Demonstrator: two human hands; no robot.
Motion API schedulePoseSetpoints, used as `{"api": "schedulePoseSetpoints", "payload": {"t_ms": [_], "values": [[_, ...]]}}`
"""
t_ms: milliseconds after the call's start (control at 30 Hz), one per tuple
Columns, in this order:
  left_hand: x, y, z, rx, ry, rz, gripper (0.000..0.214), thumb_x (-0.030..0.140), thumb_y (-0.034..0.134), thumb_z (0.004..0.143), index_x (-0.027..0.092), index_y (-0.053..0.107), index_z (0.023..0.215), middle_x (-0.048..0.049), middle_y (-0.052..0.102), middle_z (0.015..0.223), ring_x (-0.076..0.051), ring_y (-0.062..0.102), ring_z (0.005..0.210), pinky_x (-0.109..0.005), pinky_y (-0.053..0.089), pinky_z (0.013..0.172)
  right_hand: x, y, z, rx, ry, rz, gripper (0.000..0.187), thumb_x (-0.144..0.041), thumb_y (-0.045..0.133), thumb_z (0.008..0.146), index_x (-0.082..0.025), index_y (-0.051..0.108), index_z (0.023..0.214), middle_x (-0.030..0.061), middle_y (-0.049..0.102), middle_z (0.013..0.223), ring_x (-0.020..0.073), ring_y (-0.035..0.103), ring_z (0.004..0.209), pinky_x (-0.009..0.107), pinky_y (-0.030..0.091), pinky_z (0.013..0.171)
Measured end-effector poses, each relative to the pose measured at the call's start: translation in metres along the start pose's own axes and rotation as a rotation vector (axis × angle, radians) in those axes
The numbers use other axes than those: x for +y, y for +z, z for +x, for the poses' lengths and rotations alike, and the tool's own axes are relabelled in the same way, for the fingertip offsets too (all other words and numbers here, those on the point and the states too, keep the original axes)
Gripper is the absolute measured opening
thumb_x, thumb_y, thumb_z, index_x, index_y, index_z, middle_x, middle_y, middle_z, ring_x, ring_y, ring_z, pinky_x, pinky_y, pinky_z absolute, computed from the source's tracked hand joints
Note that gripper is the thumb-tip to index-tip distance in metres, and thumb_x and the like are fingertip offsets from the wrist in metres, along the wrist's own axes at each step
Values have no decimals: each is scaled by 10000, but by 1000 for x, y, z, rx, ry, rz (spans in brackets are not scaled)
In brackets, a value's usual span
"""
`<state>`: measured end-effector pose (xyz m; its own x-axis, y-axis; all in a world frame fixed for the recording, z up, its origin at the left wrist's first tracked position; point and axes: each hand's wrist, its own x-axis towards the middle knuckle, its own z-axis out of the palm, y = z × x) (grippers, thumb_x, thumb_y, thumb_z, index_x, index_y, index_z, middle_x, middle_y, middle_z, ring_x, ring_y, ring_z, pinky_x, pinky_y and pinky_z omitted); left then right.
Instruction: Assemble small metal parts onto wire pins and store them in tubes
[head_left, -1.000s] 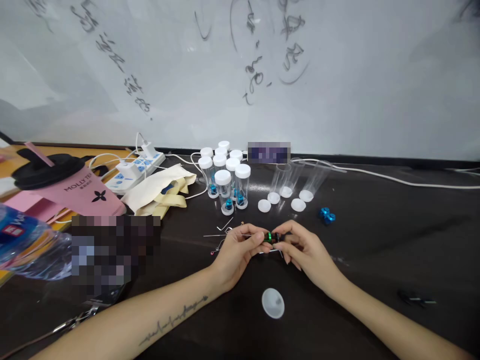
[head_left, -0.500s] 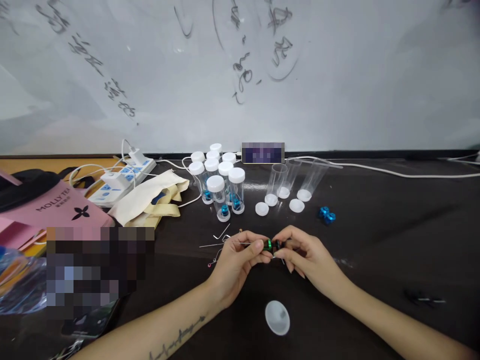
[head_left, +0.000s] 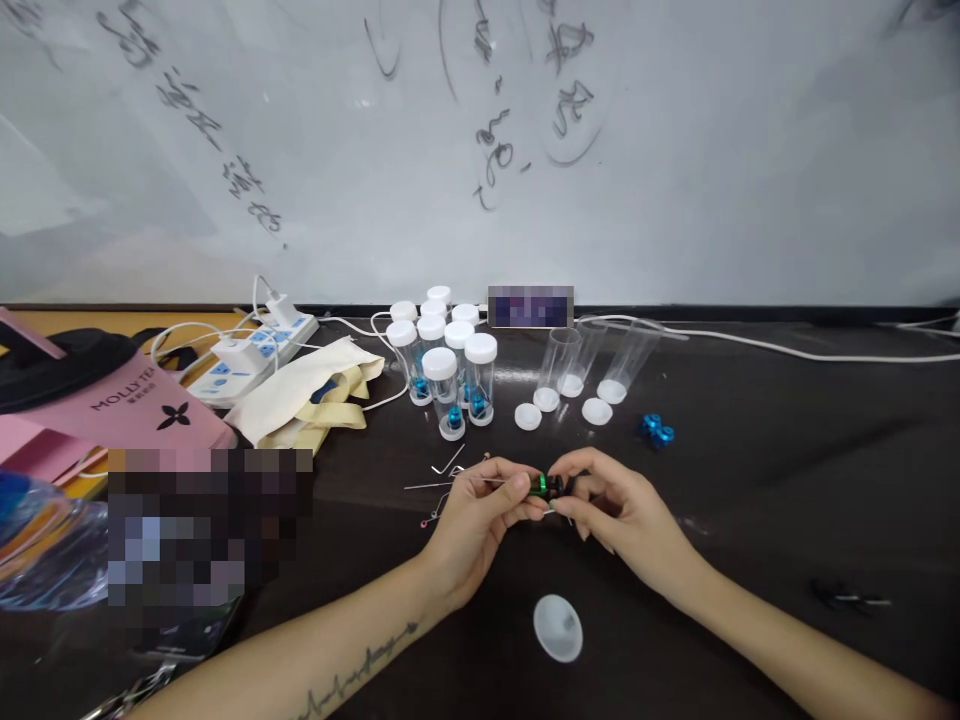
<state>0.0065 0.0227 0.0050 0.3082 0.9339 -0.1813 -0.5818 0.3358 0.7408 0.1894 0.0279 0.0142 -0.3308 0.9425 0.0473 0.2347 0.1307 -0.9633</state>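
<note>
My left hand pinches a small green-and-black cylindrical part between thumb and fingers. A thin metal rod sticks out to the left past that hand. From the other side, my right hand has its fingertips closed on the black end of the same part. A thin pale piece shows under the right fingertips, too small to name. Beside my left hand lie an L-shaped hex key and several thin wire pieces with small coloured ends. A translucent white shallow cup sits below my hands, nearer to me.
Several capped clear tubes with blue parts inside stand at the back. Uncapped tubes, white caps and blue metal parts are to their right. A power strip, cloth bag and pink cup occupy the left.
The view has shifted slightly, so the things on the table appear a little farther right. Both hands keep their hold on the green-and-black part, with only a slight finger movement.
</note>
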Motion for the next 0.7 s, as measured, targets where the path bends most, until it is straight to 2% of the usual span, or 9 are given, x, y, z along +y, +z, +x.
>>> {"api": "schedulePoseSetpoints", "payload": {"t_ms": [333,500,600,700], "values": [[2,1,0,3,-28,-15,133,222,743,785,95,714,814,-44,687,747,-86,653,654,-184,523,685,1,0,1,-9,11,21,194,-358,665,870,-180,607,923,-60,514,549,66,416,417,202,298,393],[2,2,0,11,-23,-8,130,224,744,784,99,710,796,-47,688,767,-86,649,663,-182,522,679,5,0,1,-21,31,57,235,-394,676,862,-176,610,918,-38,527,592,79,453,453,194,320,384],[2,2,-1,11,-16,-5,132,229,739,791,101,712,810,-42,686,755,-86,649,667,-179,519,679,7,-1,0,-17,42,74,293,-439,646,877,-182,604,1012,-42,517,595,78,438,439,184,322,375],[2,2,-1,25,-24,-5,135,229,751,779,103,714,808,-37,685,749,-84,650,661,-176,516,675,6,-2,-2,-2,22,90,348,-484,514,949,-180,581,1106,-45,507,571,79,413,421,184,313,380]]}}
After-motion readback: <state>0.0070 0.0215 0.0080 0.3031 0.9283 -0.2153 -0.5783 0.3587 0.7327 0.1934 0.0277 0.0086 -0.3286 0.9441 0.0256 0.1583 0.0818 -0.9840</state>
